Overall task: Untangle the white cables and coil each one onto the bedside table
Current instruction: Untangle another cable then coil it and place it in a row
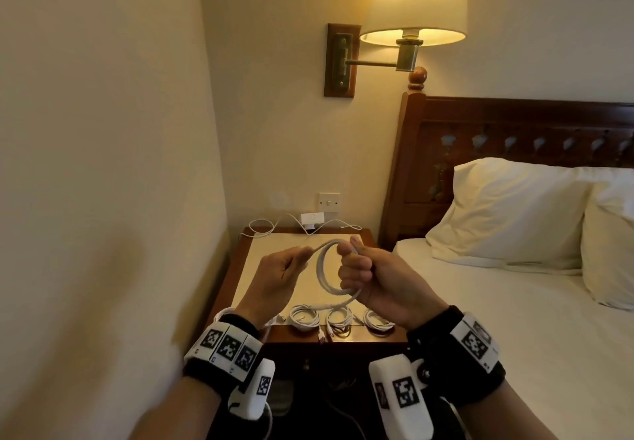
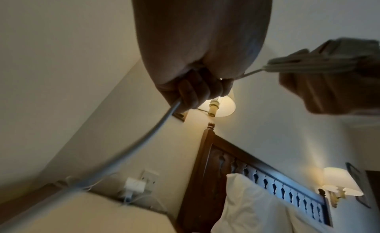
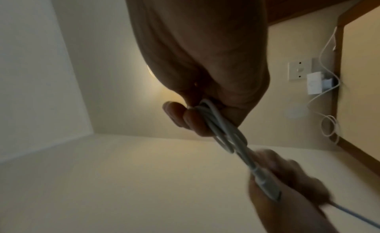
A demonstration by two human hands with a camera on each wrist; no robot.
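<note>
Above the bedside table (image 1: 274, 244), my right hand (image 1: 356, 270) grips a loop of white cable (image 1: 324, 278) of several turns in its fist. The same coil (image 3: 224, 130) runs out between its fingers in the right wrist view. My left hand (image 1: 288, 264) pinches the cable's loose stretch just left of the loop; that stretch (image 2: 131, 148) trails down from the fingers in the left wrist view. Three finished white coils (image 1: 303, 318) (image 1: 339, 319) (image 1: 377, 319) lie in a row along the table's near edge.
A white charger (image 1: 311, 218) is plugged into the wall behind the table, with thin white leads (image 1: 264, 225) trailing over the table's back edge. A wall (image 1: 103, 165) closes in the left side. The bed with pillows (image 1: 507, 213) lies to the right, a lit wall lamp (image 1: 413, 4) above.
</note>
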